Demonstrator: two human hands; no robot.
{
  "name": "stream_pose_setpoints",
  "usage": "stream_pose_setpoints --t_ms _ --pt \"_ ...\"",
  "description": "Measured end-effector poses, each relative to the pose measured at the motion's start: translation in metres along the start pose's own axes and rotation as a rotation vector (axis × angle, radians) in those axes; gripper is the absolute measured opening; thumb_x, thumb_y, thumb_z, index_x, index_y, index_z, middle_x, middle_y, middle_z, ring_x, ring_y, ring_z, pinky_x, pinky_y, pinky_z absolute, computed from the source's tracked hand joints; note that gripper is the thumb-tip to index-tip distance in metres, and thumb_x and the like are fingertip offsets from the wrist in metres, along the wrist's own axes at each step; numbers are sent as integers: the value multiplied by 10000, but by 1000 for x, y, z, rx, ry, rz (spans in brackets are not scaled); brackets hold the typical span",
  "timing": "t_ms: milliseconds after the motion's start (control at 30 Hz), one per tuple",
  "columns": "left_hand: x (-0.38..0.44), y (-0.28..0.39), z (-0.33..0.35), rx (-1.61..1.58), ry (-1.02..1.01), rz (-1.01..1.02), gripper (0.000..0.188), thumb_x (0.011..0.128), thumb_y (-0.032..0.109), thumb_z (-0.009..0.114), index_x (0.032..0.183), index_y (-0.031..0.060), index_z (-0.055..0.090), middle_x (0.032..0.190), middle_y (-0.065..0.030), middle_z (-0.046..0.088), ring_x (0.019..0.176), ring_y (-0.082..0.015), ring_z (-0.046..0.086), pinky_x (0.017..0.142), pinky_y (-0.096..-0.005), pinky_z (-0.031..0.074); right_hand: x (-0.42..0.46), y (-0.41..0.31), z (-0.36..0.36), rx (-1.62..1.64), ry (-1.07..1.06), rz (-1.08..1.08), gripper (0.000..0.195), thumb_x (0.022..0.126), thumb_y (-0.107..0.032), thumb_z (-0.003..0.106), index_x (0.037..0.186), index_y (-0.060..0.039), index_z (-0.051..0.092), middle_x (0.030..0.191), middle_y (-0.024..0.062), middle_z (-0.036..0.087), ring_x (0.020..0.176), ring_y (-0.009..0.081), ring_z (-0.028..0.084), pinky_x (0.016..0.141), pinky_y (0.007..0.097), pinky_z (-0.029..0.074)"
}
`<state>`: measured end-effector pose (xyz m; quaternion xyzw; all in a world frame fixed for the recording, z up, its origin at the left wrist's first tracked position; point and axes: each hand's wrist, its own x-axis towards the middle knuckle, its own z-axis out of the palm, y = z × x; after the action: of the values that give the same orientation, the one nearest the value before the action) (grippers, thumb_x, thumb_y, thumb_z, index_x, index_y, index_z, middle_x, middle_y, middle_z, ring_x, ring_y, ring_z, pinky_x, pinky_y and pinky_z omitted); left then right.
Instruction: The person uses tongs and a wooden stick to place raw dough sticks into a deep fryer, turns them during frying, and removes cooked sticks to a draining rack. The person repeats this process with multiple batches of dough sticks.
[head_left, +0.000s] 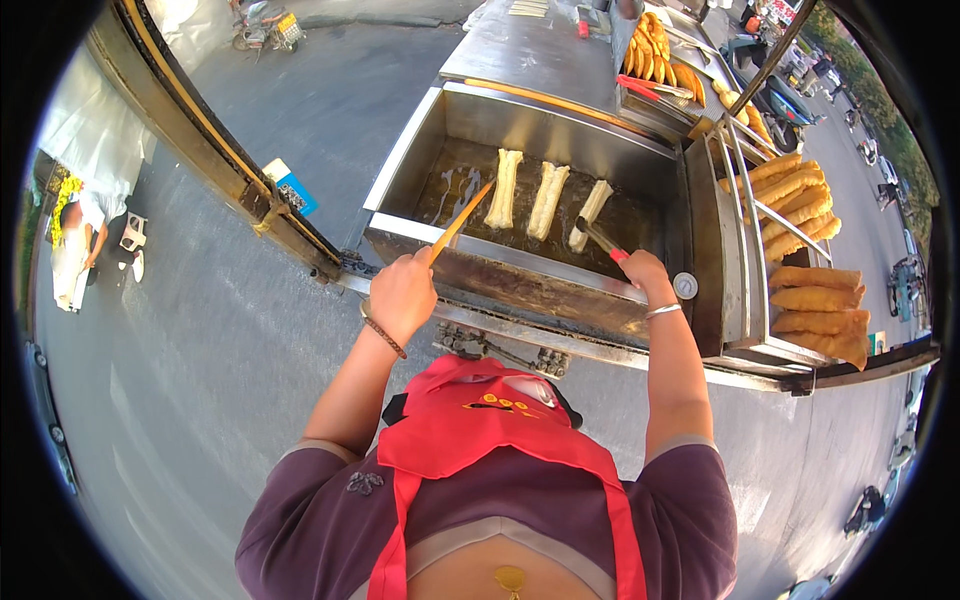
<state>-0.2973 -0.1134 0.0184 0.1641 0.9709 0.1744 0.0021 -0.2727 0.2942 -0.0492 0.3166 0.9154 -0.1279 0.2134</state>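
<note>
In front of me is a rectangular metal fryer (510, 255) holding dark oil. Three pale dough sticks lie in it side by side: a left one (504, 189), a middle one (549, 201) and a right one (597, 201). My left hand (403, 294) grips a long wooden stick (463, 217), whose tip reaches beside the left dough stick. With my right hand (645, 270) I hold metal tongs (600, 238) by their red handle. The tongs' dark tip is at the lower part of the right dough stick; whether it grips the dough I cannot tell.
A wire rack (739, 225) at the right holds golden fried dough sticks (799, 202) and browner fried pieces (817, 304). Beyond the fryer lies a metal worktop (532, 60), with red-handled tongs (651, 85) near fried food. A post (217, 150) rises at the left. A person (97, 225) sits farther left.
</note>
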Motion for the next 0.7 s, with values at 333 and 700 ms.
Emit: stream_pose_setpoints --t_ms 333,700 --pt "4 18 8 80 -17 20 184 817 130 591 992 74 582 817 -150 643 765 -348 627 652 -451 499 -15 10 -16 -41 -8 31 339 840 -299 500 903 -25 690 913 164 682 887 306 662 742 388 501" --pt "-2 49 8 92 -19 52 122 803 113 570 918 76 585 783 -142 633 761 -346 621 651 -464 490 -4 3 -17 -111 113 -71 421 863 -369 485 1029 -24 661 1078 199 639 1032 333 610 856 408 483"
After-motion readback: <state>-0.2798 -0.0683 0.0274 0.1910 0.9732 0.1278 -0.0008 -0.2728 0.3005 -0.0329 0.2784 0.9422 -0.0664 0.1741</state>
